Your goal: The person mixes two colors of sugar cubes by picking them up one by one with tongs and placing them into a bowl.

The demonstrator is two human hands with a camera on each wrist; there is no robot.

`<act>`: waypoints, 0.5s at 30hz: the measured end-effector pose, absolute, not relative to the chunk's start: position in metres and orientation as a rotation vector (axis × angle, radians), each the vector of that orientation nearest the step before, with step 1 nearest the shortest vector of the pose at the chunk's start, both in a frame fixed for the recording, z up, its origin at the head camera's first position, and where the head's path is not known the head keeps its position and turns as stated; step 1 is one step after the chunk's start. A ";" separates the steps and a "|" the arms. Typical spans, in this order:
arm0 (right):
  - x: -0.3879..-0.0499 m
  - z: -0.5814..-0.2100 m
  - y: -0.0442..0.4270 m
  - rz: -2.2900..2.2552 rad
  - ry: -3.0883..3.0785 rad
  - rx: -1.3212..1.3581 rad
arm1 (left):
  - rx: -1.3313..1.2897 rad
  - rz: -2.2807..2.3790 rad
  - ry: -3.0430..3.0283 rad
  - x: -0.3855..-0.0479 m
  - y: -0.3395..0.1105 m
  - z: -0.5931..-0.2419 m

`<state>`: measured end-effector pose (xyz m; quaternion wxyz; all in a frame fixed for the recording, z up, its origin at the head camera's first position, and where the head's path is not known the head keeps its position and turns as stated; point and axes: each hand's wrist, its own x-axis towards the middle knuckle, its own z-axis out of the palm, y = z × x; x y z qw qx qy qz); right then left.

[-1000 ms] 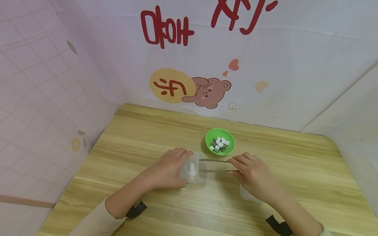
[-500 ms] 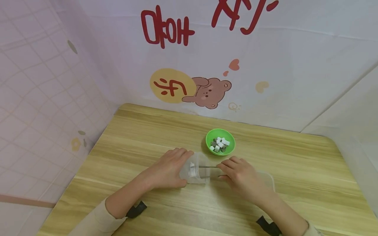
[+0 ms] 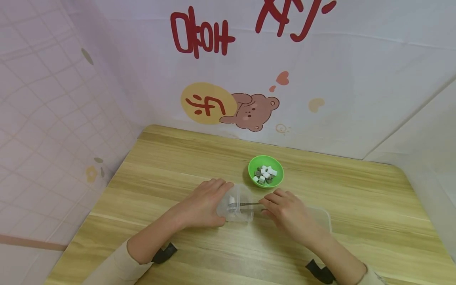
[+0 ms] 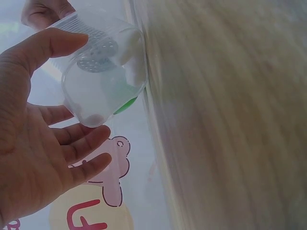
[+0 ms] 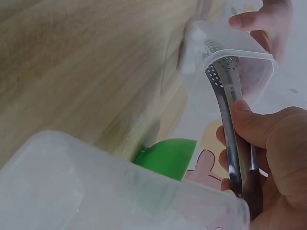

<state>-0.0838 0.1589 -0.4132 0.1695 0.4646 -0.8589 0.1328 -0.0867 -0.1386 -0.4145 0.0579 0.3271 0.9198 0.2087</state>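
Observation:
A clear plastic container [image 3: 246, 194] lies on its side on the table, mouth facing right. My left hand [image 3: 203, 204] grips it around the base, thumb on one side and fingers on the other. My right hand [image 3: 290, 217] holds metal tongs [image 5: 228, 124], squeezed so their arms stand close together. Their perforated tips [image 4: 96, 57] are inside the container, near white pieces [image 4: 132, 52]. Whether the tips pinch a piece, I cannot tell. Behind the container stands a green bowl [image 3: 265, 159] with white and grey cubes [image 3: 266, 174].
A second clear container [image 3: 322, 215] stands on the wooden table [image 3: 374, 206], partly hidden by my right hand and forearm. White printed cloth [image 3: 320, 71] hangs behind the table and along its sides.
My right hand has moved left, carrying the tongs deeper into the container. The tong arms have come closer together. My left hand and its container have stayed in place.

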 end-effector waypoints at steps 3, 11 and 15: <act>-0.085 -0.412 0.159 0.394 -2.403 1.318 | 0.994 0.631 2.790 -0.087 -0.139 -0.414; -0.087 -0.399 0.172 0.462 -2.352 1.279 | 0.982 0.637 2.782 -0.086 -0.138 -0.414; -0.090 -0.390 0.186 0.536 -2.346 1.251 | 0.986 0.639 2.787 -0.087 -0.138 -0.414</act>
